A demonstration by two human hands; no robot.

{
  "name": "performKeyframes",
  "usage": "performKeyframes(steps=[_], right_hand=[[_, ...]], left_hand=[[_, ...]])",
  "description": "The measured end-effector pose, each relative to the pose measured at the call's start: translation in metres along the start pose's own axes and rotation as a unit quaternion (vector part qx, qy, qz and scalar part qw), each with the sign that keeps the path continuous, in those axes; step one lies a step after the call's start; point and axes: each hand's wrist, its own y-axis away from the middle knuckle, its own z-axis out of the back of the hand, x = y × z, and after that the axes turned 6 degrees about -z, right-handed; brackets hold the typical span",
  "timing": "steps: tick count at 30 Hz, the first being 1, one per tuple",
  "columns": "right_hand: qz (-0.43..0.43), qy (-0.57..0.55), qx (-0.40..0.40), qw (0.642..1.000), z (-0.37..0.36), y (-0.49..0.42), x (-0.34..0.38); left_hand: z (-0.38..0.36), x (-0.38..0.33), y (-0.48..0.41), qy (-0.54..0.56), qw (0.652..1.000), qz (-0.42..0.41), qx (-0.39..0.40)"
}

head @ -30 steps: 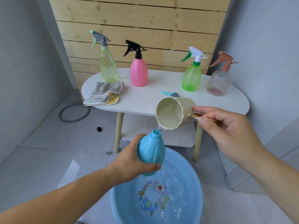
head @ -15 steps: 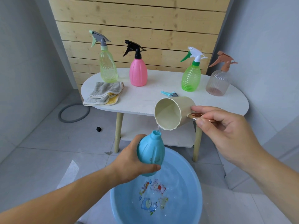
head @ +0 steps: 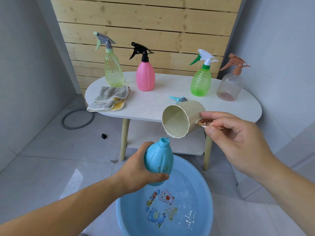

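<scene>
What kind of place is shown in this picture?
Probably a bare utility or washing corner indoors, though I cannot be sure: a grey tiled floor, a blue basin holding water on it, and a small white table with a row of spray bottles.

4 spray bottles (head: 145,77) lined the worktop's (head: 158,99) back; a cloth (head: 109,98) lay before the leftmost. Perhaps a spray head (head: 178,99) lay behind the cup (head: 184,119), which hung above the open bottle (head: 158,160), over the floor basin (head: 131,218).
</scene>
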Motion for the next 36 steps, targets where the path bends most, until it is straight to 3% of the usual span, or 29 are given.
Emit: performKeyframes(steps=[28, 36], right_hand=[[0.082, 0.08, -0.01, 0.993, -0.0026, 0.0043, 0.0046], [0.156, 0.134, 0.001, 0.979, -0.0032, 0.0052, 0.0033]], left_hand=[[-0.001, 0.0, 0.0015, 0.001, 1.0, 0.006, 0.009], [-0.0019, 0.0019, 0.0013, -0.019, 1.0, 0.005, 0.009]])
